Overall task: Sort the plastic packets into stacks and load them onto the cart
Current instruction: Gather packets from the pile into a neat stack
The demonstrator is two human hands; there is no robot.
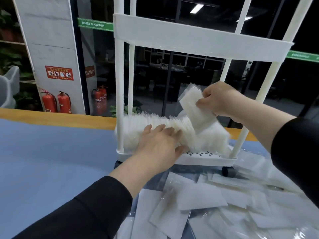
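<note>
We have our right hand (222,99) gripping a small stack of packets (196,109), fingers curled round its upper end, tilted and held just above the row of packets (155,130) that stands on edge in the bottom tray (203,158) of the white cart (198,42). Our left hand (160,144) lies flat with straight fingers against the front of that row, pressing it back. The risk we see is the row fanning or toppling: the packets look slick and lean to the right, so if we lift the left hand too soon they could slide forward over the low tray lip onto the blue surface (51,152). The held stack could also splay if our grip loosens, or catch on the leaning packets as we push it in. The cart stands on castors (228,170), so a hard push may roll it toward the wooden edge (57,116) behind. Room is tight on the right, where the slanted post (241,135) stands near our wrist, and the shelf above caps how high we can lift. The gap beside the row is narrow. Loose packets (215,204) lie heaped on the surface in front, so a dragged sleeve could scatter them; the left side of the surface gives freer room.
</note>
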